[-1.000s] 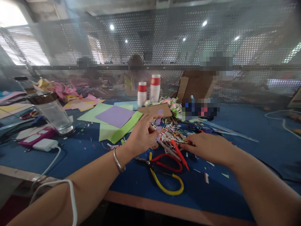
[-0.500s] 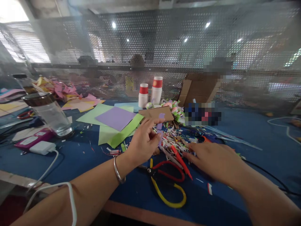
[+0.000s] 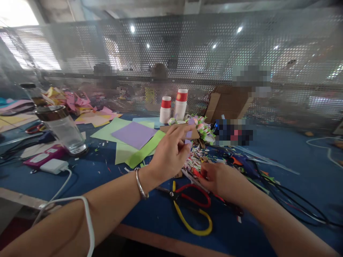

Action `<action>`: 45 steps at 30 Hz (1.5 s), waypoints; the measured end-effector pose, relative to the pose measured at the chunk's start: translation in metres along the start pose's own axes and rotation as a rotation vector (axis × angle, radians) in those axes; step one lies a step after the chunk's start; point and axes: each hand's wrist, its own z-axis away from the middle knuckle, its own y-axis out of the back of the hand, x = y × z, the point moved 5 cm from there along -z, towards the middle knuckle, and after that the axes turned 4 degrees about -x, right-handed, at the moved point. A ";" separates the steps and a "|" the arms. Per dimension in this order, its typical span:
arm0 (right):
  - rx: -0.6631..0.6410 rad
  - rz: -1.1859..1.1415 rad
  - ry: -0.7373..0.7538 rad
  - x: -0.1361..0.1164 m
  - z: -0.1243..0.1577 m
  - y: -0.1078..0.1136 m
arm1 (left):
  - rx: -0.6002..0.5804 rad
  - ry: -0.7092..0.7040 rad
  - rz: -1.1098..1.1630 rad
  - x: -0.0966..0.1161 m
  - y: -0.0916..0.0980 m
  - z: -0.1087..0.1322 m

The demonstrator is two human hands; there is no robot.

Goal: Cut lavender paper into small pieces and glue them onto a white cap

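My left hand (image 3: 171, 151) is raised over the blue table (image 3: 88, 178), its fingers pinched on a small purple paper strip (image 3: 189, 135). My right hand (image 3: 221, 178) lies low just to the right, fingers curled onto a red pen (image 3: 198, 174) at the edge of a heap of paper scraps (image 3: 198, 157). Scissors with red and yellow handles (image 3: 191, 207) rest on the table below both hands. A silver bangle circles my left wrist.
Green and purple paper sheets (image 3: 131, 137) lie behind my left hand. A glass jar (image 3: 63, 130), a pink phone and a white charger (image 3: 53, 166) sit at the left. Two red-and-white cups (image 3: 175, 105) and cardboard stand by a perforated screen. Black cables (image 3: 289, 200) run at the right.
My left hand has lifted slightly with the purple strip. My right hand has slid left and closed onto the red pen. The view has shifted a little.
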 end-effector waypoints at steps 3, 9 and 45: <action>0.006 -0.080 -0.013 0.007 -0.002 0.004 | 0.006 -0.081 -0.056 0.008 0.006 -0.009; 0.138 -0.297 -0.041 0.020 -0.002 0.026 | -0.012 0.016 -0.035 -0.015 0.007 0.002; 0.174 -0.178 0.111 0.001 -0.005 0.006 | -0.381 0.098 -0.014 -0.015 -0.021 0.031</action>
